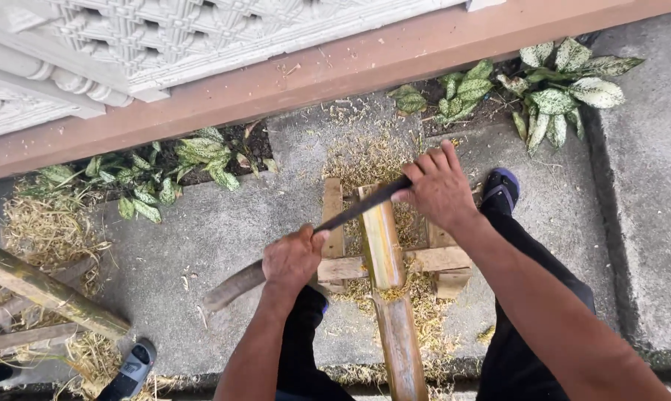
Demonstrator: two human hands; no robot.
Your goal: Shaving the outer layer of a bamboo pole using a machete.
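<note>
A reddish-brown ledge (291, 82) runs diagonally across the top of the frame, with a pale carved lattice wall (150, 37) above it at upper left. Spotted green-and-white plants (565, 85) grow at upper right, more leafy plants (172, 174) at left centre. Dry straw-like shavings (50, 230) lie at the left edge. A grey sandal (131, 369) sits at lower left on the concrete ground (217, 245).

No packages, labels, signs, screens
</note>
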